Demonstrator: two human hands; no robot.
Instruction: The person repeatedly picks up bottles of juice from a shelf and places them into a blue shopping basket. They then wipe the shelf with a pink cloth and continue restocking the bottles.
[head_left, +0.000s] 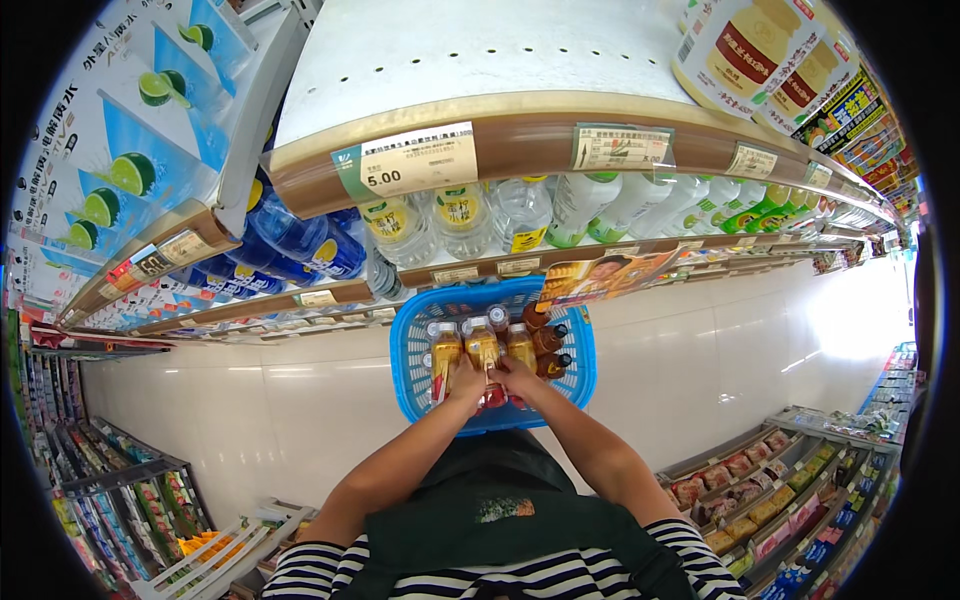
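Note:
Below me is a blue plastic shopping basket (397, 360) with slatted walls, holding several drink bottles. My left hand (468, 384) and my right hand (522, 379) meet around the lower part of the middle gold-labelled plastic bottle (481, 346), which has a white cap. Another gold-labelled bottle (445, 352) lies just left of it, beside my left fingers. A third such bottle (520, 343) is on the right, above my right hand. Brown bottles (550, 339) with dark caps line the basket's right side. My palms and some fingertips are hidden.
Ahead, a shelf (480, 67) with price tags overhangs a lower row of clear bottles (461, 221) and blue-labelled bottles (315, 240). A hanging promotional card (607, 277) reaches the basket's far right rim. Behind me are a snack rack (757, 487) and other racks (135, 487).

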